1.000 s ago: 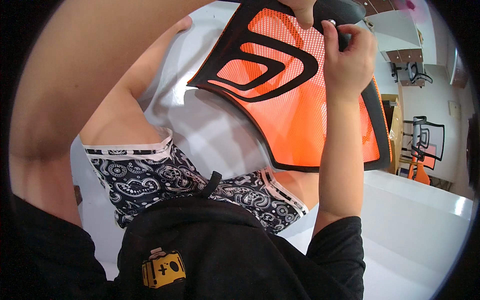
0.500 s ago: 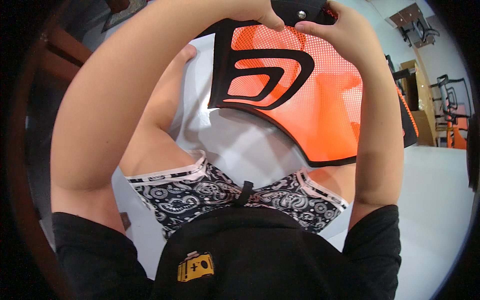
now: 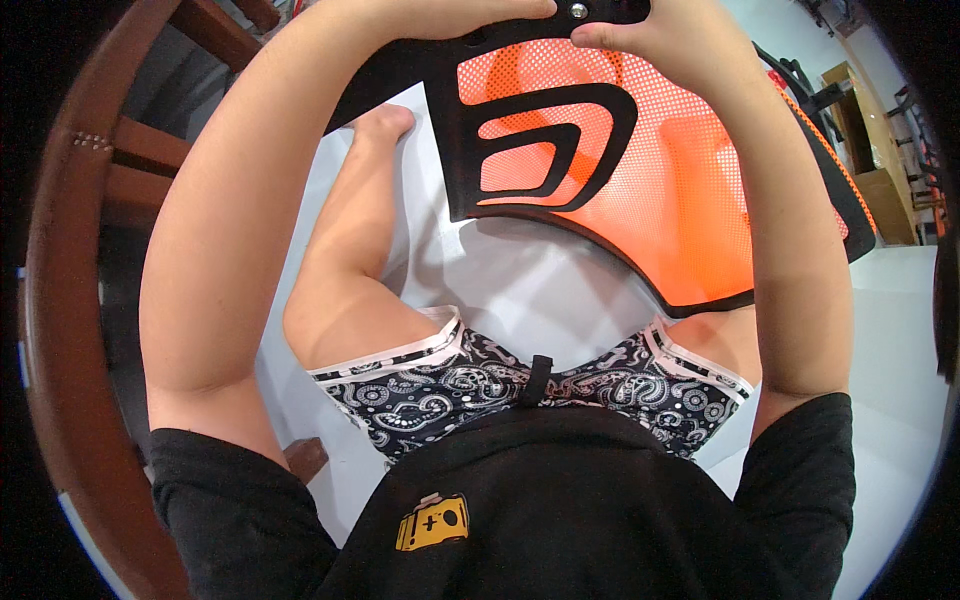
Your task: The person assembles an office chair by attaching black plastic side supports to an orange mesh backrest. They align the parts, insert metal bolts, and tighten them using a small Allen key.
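An orange mesh chair backrest (image 3: 690, 190) with a black frame is held up at the top of the head view, in front of the seated person and above the knees. Its black rim curves round the lower edge, and a black, looped lumbar brace (image 3: 545, 150) is set across the mesh on its left half. The mesh is see-through enough for a leg to be made out behind it. A black bracket with a silver screw head (image 3: 578, 10) is seen at the very top edge, between the two hands.

The left hand (image 3: 470, 12) is laid over the top of the frame, fingers curled down onto it; most of the hand is cut off by the picture's edge. The right hand (image 3: 660, 35) is closed round the frame beside the screw, the thumb pressed against the black bracket.

Open white floor (image 3: 530, 280) is shown beneath the backrest and between the legs, and more of it to the right. On the left the space is bounded by a dark red wooden chair (image 3: 70, 290), its curved rail close to the left arm. At the far right, well apart, a wooden cabinet (image 3: 880, 190) and office chairs (image 3: 925, 120) are visible. No container can be made out. Patterned black-and-white shorts (image 3: 470, 385) and a black shirt (image 3: 560, 500) fill the lower edge.
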Demonstrator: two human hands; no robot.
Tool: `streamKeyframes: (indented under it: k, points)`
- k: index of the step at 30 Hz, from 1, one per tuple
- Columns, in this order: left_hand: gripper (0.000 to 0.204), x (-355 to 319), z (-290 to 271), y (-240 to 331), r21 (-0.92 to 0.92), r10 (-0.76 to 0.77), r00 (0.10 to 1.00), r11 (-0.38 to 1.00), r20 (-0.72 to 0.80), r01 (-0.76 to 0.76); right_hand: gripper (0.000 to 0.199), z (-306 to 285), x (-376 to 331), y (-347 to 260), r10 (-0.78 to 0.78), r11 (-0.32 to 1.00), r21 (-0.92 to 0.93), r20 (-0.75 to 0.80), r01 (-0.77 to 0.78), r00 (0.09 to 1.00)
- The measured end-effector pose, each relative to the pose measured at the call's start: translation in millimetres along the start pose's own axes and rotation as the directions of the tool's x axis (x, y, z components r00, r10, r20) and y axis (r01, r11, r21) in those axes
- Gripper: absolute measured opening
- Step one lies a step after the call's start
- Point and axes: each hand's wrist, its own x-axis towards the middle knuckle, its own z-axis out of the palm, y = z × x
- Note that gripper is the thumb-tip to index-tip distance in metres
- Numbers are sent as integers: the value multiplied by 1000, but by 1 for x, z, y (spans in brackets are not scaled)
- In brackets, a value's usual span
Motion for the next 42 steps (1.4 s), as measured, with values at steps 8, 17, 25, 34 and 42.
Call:
streamKeyframes:
  k: [8,17,25,34,42]
  points:
    - [51,6,-1,0,-7,-4,1000,1000,4,4,46,-1,-1,4,-14,1000,-17,12,14,1000]
    - [53,7,-11,-1,-2,-17,998,1000,65,17,45,0,1,4,-52,998,37,-35,53,998]
    - [48,22,-17,-15,27,213,971,976,106,-217,64,25,17,31,-318,943,-174,-230,283,920]
    - [77,53,-11,-34,97,264,926,949,270,-299,66,23,20,29,-207,969,-168,-175,178,962]
    - [72,69,16,-44,210,385,920,907,-69,-364,59,19,19,26,-221,975,-56,-146,215,964]
